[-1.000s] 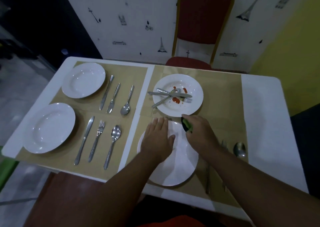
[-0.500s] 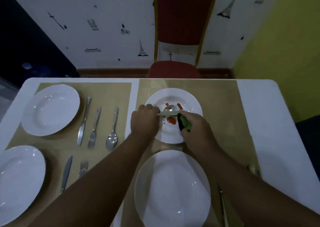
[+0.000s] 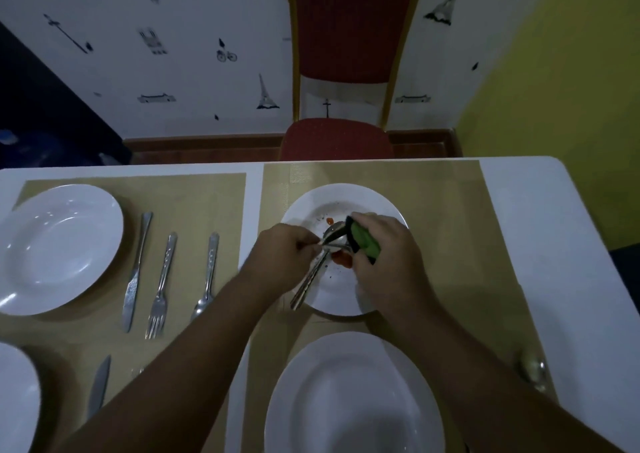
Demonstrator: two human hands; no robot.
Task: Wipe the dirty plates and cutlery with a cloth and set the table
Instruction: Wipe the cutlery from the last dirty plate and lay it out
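Left hand (image 3: 284, 255) has left near plate (image 3: 353, 400), now pinching cutlery (image 3: 310, 281) over dirty plate (image 3: 346, 194); right hand (image 3: 391, 265) grips cloth (image 3: 363, 245), so cutlery wiping likely begins.

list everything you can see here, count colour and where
dirty plate: one, white with red smears, far centre
clean plates: three, white, far left, near left, near centre
dirty cutlery: a few pieces, silver, bunched over the dirty plate
laid cutlery: five seen, silver, three beside the far left plate, one near left, one near right
cloth: one, green, over the dirty plate
placemats: at least two, tan, under the plates
table: one, white
chair: one, red with gold frame, far side
left hand: grips the dirty cutlery
right hand: holds the cloth at the cutlery
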